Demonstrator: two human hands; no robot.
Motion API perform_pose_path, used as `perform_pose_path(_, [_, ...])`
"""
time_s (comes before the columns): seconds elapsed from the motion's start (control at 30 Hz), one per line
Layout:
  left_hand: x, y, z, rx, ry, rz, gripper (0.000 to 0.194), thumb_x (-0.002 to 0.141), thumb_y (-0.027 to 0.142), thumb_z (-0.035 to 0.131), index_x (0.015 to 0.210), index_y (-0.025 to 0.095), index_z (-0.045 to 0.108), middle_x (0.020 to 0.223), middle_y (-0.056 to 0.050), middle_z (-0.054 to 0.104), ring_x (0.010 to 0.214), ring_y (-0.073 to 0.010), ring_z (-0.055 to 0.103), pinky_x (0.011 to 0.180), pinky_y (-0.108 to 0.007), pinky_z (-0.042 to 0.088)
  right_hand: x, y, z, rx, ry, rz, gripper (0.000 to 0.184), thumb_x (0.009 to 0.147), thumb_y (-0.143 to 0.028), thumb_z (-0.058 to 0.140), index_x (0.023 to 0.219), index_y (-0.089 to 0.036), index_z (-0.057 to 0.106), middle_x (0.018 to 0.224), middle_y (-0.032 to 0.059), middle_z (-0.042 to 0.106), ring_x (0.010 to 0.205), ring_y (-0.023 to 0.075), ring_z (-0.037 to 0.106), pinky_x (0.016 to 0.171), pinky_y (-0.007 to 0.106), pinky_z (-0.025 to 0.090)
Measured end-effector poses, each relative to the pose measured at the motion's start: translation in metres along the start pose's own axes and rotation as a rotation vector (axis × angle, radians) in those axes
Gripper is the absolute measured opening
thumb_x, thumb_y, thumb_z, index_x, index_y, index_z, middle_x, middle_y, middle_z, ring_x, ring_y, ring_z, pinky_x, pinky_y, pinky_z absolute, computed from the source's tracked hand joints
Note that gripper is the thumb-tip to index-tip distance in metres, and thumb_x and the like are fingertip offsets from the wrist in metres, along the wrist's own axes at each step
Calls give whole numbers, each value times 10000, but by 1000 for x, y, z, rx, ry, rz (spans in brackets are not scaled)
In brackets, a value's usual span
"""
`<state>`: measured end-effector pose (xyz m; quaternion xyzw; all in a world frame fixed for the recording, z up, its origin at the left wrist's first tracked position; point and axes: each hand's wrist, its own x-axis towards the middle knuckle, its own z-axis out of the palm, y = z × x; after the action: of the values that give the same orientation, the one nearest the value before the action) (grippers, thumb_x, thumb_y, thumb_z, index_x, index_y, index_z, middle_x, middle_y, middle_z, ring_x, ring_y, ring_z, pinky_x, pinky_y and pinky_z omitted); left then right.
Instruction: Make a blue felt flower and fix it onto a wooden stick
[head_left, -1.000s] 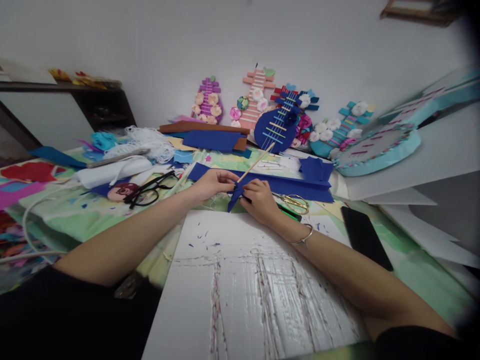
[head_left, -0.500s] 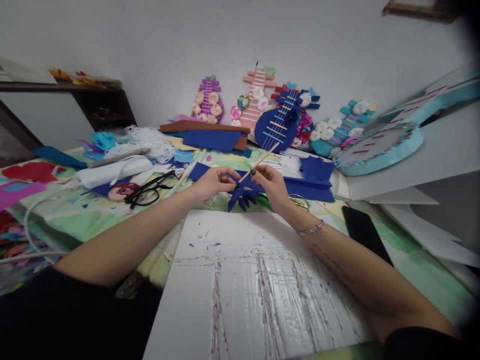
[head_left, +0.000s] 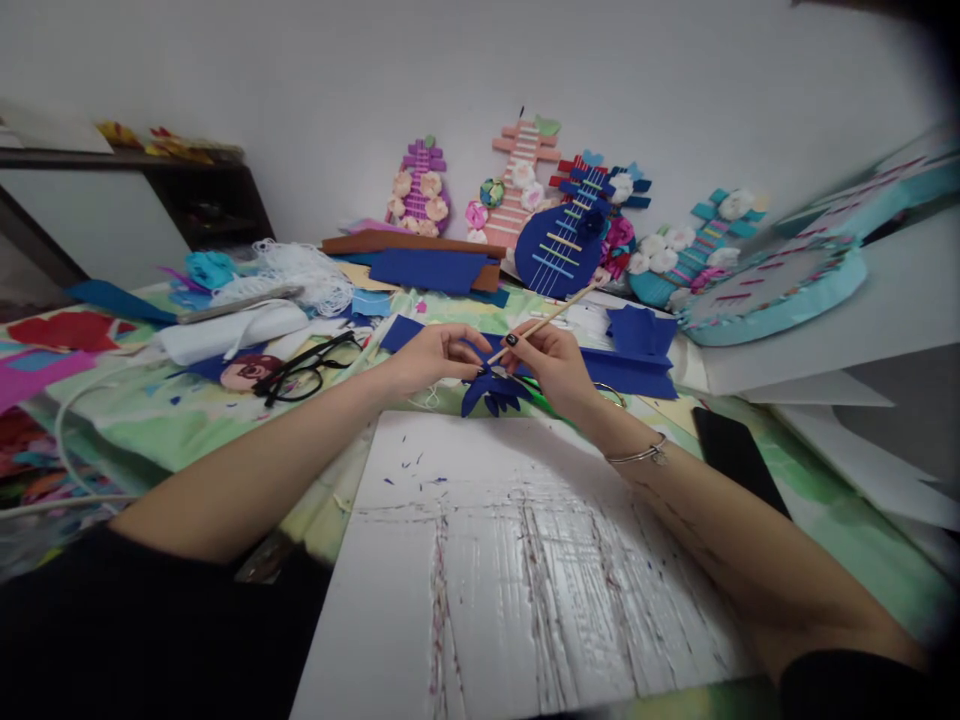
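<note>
Above the far edge of a white board (head_left: 405, 590), my two hands are close together. My right hand (head_left: 553, 368) pinches a thin wooden stick (head_left: 551, 318), which slants up to the right with its lower end near my left fingertips. Closed at thumb and forefinger, my left hand (head_left: 439, 360) grips cut blue paper petals (head_left: 491, 400) that hang beneath the stick's lower end. My fingers partly hide where paper and stick meet. A bright green object (head_left: 536, 396) lies just under my right hand.
Black glasses (head_left: 307, 372) and white yarn (head_left: 311, 280) lie left. Folded blue paper (head_left: 630, 370) and a black phone-like slab (head_left: 739, 460) are right. Behind stand decorated paper instruments, including a blue one (head_left: 559, 250). Large white boards (head_left: 810, 350) rise at the right edge.
The stick has tipped lower toward the right, and my right hand has turned slightly with it. The blue petals have shifted a little to the right. The whole view has moved slightly.
</note>
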<state>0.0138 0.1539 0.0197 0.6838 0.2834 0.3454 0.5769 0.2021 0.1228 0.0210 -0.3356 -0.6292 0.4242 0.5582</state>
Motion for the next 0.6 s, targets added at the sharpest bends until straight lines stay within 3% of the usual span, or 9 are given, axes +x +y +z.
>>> perform_pose_path(0.33, [0, -2, -4, -23, -53, 17, 315, 626, 80, 738, 918, 123, 630, 686, -11, 672, 615, -96, 613, 619, -222, 465, -3, -7, 3, -70, -72, -99, 275, 750, -430, 695, 765, -193, 557, 643, -16, 585, 578, 98, 559, 565, 270, 489])
perform_pose_path(0.6, [-1, -1, -4, -38, -31, 6, 332, 592, 78, 753, 896, 120, 627, 698, -13, 671, 637, -106, 625, 644, -234, 483, -4, -9, 3, -125, -99, -123, 293, 770, -464, 664, 772, -198, 542, 689, -12, 559, 618, 102, 557, 588, 276, 492])
